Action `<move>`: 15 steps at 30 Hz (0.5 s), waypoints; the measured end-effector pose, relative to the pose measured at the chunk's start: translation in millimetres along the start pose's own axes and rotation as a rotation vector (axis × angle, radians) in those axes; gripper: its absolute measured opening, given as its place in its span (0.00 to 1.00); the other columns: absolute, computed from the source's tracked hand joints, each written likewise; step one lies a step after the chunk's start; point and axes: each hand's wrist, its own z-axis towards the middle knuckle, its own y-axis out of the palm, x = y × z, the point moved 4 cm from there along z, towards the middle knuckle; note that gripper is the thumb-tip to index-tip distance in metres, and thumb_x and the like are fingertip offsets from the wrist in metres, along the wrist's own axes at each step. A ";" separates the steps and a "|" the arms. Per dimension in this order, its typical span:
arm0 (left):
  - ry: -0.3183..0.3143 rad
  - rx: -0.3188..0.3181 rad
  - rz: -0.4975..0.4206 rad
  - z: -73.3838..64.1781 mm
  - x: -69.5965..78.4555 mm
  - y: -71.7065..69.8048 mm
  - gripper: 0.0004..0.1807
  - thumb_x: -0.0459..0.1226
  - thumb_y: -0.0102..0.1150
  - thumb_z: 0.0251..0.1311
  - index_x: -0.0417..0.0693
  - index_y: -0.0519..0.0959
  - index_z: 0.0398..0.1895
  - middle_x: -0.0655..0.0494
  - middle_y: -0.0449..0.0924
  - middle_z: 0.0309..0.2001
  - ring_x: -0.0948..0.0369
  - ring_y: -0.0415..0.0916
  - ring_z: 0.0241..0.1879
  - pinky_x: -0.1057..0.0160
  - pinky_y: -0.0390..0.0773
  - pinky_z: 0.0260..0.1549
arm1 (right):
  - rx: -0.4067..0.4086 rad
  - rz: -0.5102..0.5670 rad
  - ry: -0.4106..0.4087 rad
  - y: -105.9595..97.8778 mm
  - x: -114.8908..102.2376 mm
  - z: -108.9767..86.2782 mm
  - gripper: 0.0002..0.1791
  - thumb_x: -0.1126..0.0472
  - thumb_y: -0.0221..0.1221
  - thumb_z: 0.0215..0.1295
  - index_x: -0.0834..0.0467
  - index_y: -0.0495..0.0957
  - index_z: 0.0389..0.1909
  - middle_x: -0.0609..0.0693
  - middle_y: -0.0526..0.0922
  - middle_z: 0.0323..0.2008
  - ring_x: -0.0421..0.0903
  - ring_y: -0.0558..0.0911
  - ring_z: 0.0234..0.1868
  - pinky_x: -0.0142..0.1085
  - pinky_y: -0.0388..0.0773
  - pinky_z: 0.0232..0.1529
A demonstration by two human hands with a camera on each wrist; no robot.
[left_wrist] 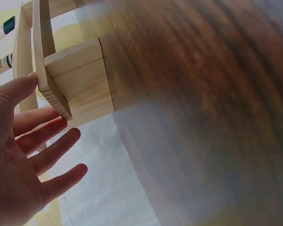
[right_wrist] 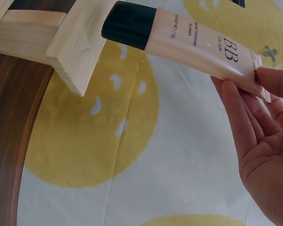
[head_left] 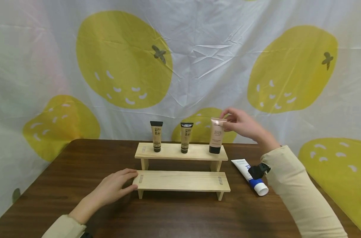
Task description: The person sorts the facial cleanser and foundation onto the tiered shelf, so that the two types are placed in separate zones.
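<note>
My right hand [head_left: 241,125] pinches the top flat end of a pinkish BB cream tube [right_wrist: 203,52] between thumb and fingers. Its black cap points down at the right end of the upper tier of a wooden two-tier stand [head_left: 180,180]. My left hand [head_left: 113,185] grips the left end of the lower tier, thumb at the front corner and fingertips at the rear one; its other fingers [left_wrist: 66,183] spread loosely. Two smaller beige tubes with black caps, a left one [head_left: 157,137] and a middle one [head_left: 185,137], stand upright on the upper tier.
A white and blue tube [head_left: 249,175] with a white cap lies on the dark wooden table [head_left: 88,158], right of the stand, below my right forearm. A white cloth with yellow fruit prints [head_left: 198,76] hangs behind the table.
</note>
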 end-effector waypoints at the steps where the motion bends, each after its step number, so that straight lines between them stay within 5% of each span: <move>1: 0.000 0.001 0.000 0.1 0.2 -0.1 0.24 0.49 0.55 0.56 0.40 0.75 0.48 0.49 0.73 0.48 0.54 0.72 0.45 0.53 0.72 0.39 | -0.001 0.004 0.000 1.1 -0.8 0.8 0.10 0.65 0.52 0.62 0.65 0.66 0.41 0.63 0.76 0.38 0.54 0.77 0.38 0.39 0.76 0.37; 15: -0.009 -0.002 0.000 0.4 2.2 -1.8 0.25 0.50 0.53 0.57 0.41 0.75 0.49 0.49 0.73 0.49 0.53 0.72 0.45 0.52 0.72 0.39 | 0.001 0.038 0.011 12.1 -3.0 12.2 0.10 0.67 0.52 0.61 0.67 0.67 0.41 0.64 0.76 0.38 0.55 0.77 0.38 0.39 0.76 0.37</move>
